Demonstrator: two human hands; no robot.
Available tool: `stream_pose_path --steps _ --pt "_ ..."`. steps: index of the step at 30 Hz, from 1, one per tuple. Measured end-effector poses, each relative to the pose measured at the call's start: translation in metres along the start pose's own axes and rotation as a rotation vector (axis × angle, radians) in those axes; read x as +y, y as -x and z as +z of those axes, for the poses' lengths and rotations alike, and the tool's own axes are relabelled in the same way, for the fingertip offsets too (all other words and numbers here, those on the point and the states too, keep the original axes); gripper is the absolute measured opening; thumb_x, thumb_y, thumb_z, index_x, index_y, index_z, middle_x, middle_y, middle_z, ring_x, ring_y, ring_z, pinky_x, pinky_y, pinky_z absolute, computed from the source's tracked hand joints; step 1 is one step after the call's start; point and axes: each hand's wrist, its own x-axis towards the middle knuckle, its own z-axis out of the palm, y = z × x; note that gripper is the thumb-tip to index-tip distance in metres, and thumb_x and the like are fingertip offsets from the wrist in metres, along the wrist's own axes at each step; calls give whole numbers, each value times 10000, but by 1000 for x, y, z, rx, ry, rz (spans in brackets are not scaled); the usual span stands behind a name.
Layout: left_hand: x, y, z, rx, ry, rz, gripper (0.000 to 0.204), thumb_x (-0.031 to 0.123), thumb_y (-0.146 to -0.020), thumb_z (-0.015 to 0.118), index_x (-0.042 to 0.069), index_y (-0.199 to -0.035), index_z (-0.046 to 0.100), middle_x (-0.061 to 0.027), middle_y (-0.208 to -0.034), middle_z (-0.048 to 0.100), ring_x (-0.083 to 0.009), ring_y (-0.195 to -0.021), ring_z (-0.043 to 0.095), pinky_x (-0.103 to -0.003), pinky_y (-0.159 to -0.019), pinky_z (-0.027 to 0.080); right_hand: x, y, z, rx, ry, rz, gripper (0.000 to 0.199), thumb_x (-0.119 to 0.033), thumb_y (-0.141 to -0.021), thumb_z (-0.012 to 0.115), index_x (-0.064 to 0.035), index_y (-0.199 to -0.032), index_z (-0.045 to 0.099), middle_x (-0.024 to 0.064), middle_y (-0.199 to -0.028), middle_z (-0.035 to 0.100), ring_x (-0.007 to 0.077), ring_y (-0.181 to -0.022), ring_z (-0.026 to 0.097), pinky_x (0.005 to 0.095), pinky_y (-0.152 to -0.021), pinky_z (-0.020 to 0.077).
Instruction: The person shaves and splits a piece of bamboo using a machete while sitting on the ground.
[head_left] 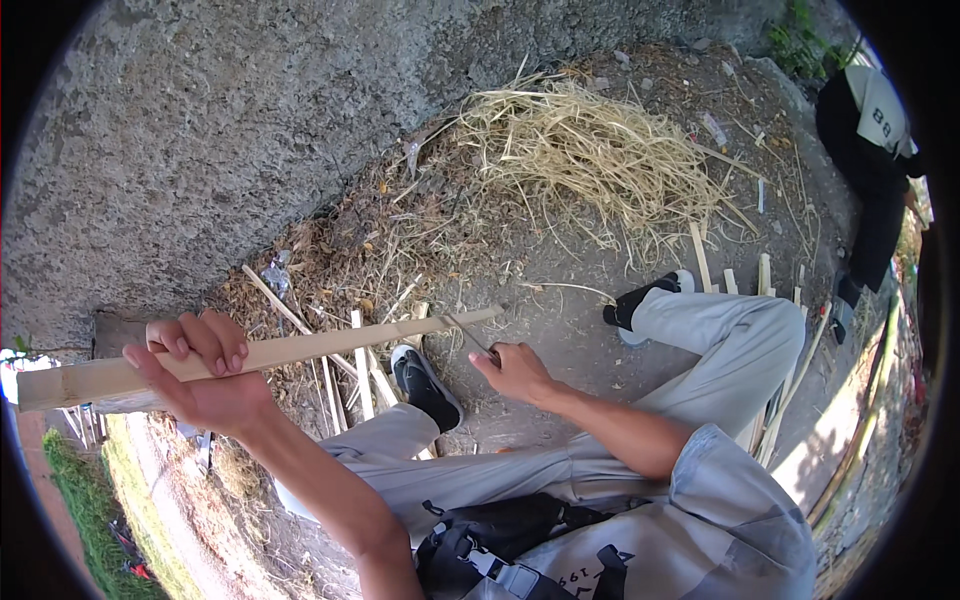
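A long, pale bamboo slat [330,341] runs from the left edge toward the middle, its wide end nearest and its narrow tip beyond the knife. My left hand [228,396] is wrapped round the slat near the wide end, fingers over the top and palm below. In my right hand [517,374] is a knife [463,332] with a thin dark blade. Its handle is mostly hidden by my fingers. The blade crosses the slat close to the narrow tip and appears to touch it.
A heap of pale shavings [600,150] lies on the dirt ahead. Loose bamboo strips [361,365] lie beside my left shoe [425,385], with more [765,275] past my right knee. A rough concrete wall [230,120] rises at far left. Another person [872,190] is at far right.
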Motion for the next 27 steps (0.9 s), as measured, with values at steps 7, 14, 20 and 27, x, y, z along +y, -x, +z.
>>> stream_pose_path --steps 7,14,20,27 --pt "7 23 21 -1 48 -8 499 516 -997 378 153 -657 333 25 -441 247 -86 -342 206 -227 -325 201 -56 38 -4 145 -174 -250 446 -359 -993 428 26 -881 625 218 -612 602 428 -620 617 488 -637 485" --pt "-8 9 11 -828 453 -6 524 546 -982 392 155 -639 323 41 -390 275 -60 -290 255 -204 -268 247 21 2 -25 -140 -155 407 656 -446 -1006 308 46 -740 651 280 -693 629 449 -713 643 498 -702 512" --pt "-13 7 13 -581 446 -3 497 587 -913 476 99 -829 429 6 -504 369 -85 -326 313 -204 -273 246 -67 35 -28 164 -351 -196 510 -402 -1005 407 22 -848 644 176 -548 555 305 -481 588 406 -492 450" --pt "-18 9 12 -147 146 127 528 604 -912 433 81 -898 494 -40 -613 446 -129 -405 416 -242 -332 329 -74 33 -25 342 -61 -444 376 -290 -986 475 42 -867 605 223 -676 619 418 -621 617 486 -602 475"
